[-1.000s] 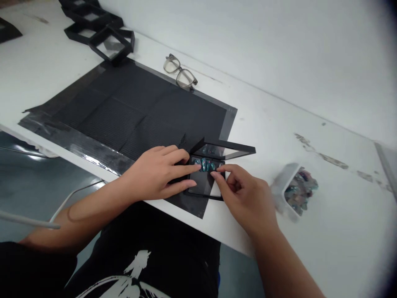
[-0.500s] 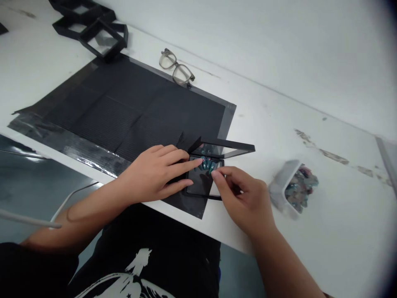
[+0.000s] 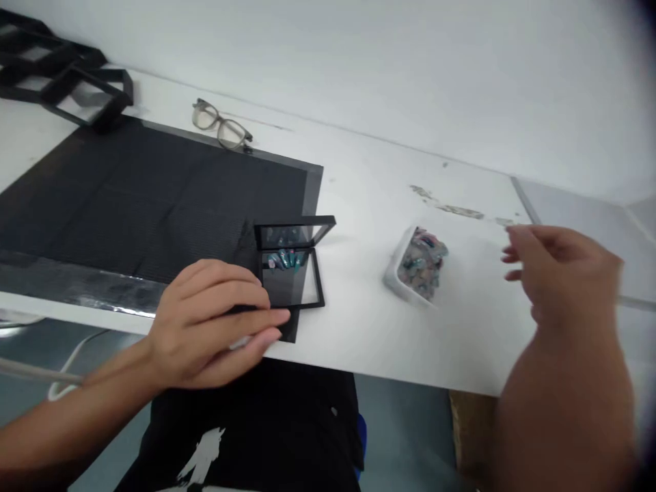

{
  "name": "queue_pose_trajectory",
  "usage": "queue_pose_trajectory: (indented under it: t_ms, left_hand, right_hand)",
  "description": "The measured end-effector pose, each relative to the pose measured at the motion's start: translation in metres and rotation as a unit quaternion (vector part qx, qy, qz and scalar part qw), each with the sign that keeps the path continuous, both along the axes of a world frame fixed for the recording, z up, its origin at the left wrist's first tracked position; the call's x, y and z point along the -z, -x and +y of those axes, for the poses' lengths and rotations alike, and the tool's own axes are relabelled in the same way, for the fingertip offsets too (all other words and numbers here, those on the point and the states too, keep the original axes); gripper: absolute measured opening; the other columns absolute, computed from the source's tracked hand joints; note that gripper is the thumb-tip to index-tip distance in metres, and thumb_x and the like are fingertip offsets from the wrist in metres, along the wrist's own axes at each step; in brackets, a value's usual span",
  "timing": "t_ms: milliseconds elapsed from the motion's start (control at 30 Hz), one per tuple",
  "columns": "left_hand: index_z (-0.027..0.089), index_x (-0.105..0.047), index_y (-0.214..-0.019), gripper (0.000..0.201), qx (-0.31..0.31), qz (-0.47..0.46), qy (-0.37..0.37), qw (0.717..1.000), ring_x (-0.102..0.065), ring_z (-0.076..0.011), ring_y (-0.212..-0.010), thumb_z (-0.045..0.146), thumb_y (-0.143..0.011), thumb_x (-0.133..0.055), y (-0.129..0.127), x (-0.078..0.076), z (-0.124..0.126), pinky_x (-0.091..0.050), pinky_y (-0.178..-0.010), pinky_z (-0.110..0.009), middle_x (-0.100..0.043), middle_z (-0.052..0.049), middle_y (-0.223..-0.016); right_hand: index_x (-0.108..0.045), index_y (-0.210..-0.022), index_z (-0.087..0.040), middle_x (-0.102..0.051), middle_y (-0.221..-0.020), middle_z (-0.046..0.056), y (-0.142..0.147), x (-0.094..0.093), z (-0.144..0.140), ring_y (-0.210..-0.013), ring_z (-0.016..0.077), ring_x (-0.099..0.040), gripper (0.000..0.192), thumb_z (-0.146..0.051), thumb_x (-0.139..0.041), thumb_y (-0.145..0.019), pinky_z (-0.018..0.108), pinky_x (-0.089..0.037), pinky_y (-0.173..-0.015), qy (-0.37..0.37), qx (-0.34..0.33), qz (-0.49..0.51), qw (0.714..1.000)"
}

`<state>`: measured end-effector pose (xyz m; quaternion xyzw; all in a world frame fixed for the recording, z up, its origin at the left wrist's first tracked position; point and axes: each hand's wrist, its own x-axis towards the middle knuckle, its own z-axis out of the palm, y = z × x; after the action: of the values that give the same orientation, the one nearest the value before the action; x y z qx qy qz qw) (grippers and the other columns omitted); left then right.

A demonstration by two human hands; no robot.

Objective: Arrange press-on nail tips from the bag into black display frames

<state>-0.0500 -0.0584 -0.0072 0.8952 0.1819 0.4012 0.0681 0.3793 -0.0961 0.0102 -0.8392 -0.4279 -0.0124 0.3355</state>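
A small black hinged display case [image 3: 320, 294] with clear panels lies open, its framed lid standing up at the back. Inside, near the hinge, sits a row of glossy teal press-on nails [image 3: 287, 260]. My left hand [image 3: 212, 324] rests at the case's lower left corner, fingers stretched out and touching the frame. My right hand [image 3: 564, 270] is raised well off to the right, fingers curled and slightly blurred; anything between its fingertips is too small to make out. Between the hands stands a white plastic tub [image 3: 394, 283] holding many similar nail-like pieces [image 3: 423, 263].
A black mat [image 3: 154, 198] lies under the case's left part. Eyeglasses [image 3: 220, 126] rest along its back edge. Several black frames [image 3: 87, 96] are piled at the back left. A white wall [image 3: 384, 68] borders the white table [image 3: 359, 328]. A cable [image 3: 41, 370] crosses at lower left.
My right hand has left the case and swung far right, past the tub. My left hand has slid from over the nails to the case's lower left corner. The view has shifted right.
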Motion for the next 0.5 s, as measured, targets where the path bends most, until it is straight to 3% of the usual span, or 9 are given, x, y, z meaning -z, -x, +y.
queue_pose_trajectory:
  t_ms: [133,300,367,500]
  left_hand:
    - [0.023,-0.073,-0.107,0.021,0.066,0.028,-0.03,0.997,-0.066,-0.0178,-0.099,0.032,-0.089,-0.068,-0.052,-0.014,-0.02,-0.05,-0.088,-0.035,-0.074,0.001,-0.096]
    - [0.019,-0.055,-0.14,0.046,0.05,0.228,-0.086,0.968,-0.049,-0.0248,-0.137,0.044,-0.101,-0.049,-0.106,-0.004,-0.018,-0.039,-0.11,-0.043,-0.062,-0.005,-0.14]
    - [0.02,-0.056,-0.137,0.046,0.055,0.245,-0.078,0.965,-0.049,-0.0259,-0.138,0.047,-0.101,-0.049,-0.112,0.004,-0.011,-0.037,-0.111,-0.044,-0.065,-0.005,-0.136]
    - [0.021,-0.06,-0.13,0.044,0.099,0.226,-0.048,0.968,-0.058,-0.0231,-0.125,0.051,-0.098,-0.053,-0.11,0.012,0.0,-0.037,-0.109,-0.043,-0.073,-0.003,-0.117]
  right_hand:
    - [-0.073,-0.091,-0.018,-0.071,-0.082,0.008,0.006,0.001,0.025,-0.067,0.0165,-0.065,0.023,-0.037,-0.07,-0.079,0.027,-0.052,-0.053,0.064,-0.047,0.109,0.991]
    - [-0.069,-0.075,-0.018,-0.067,-0.068,0.003,0.027,-0.003,0.009,-0.058,0.0116,-0.055,0.027,-0.044,-0.07,-0.081,0.026,-0.044,-0.055,0.114,-0.15,0.124,0.974]
    - [-0.064,-0.066,-0.018,-0.061,-0.062,0.0,0.033,-0.007,-0.001,-0.056,0.0106,-0.05,0.035,-0.049,-0.07,-0.082,0.026,-0.039,-0.055,0.13,-0.19,0.106,0.967]
    - [-0.053,-0.06,-0.021,-0.042,-0.052,-0.004,0.042,-0.017,-0.007,-0.054,0.0107,-0.037,0.041,-0.05,-0.077,-0.076,0.029,-0.029,-0.054,0.1,-0.204,0.008,0.974]
